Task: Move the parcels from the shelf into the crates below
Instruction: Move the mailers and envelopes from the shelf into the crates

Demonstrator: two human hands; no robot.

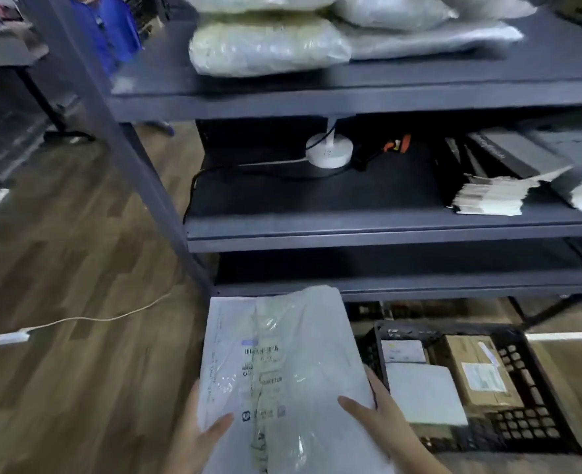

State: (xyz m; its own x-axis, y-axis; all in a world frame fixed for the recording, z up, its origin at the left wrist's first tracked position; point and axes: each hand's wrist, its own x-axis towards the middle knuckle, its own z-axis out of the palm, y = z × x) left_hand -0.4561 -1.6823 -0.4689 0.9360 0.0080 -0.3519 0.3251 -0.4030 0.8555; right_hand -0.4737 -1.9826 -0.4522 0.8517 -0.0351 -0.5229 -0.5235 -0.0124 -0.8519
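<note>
I hold a large white plastic parcel [282, 364] with a printed label, low in front of the dark metal shelf [351, 100]. My left hand [202, 439] grips its lower left edge, thumb on top. My right hand [375, 412] grips its right edge, thumb on the top face. A black plastic crate [536, 388] stands on the floor to the right of the parcel, with a brown cardboard box [477, 367] and white parcels [423, 391] inside. More bagged parcels [269, 46] lie on the upper shelf.
The middle shelf carries a white round device [328, 150] with a black cable, dark boxes [508, 152] and a stack of paper [491, 196]. A pale cord with an adapter [10, 338] runs across the wooden floor at left. A desk leg [43, 94] stands far left.
</note>
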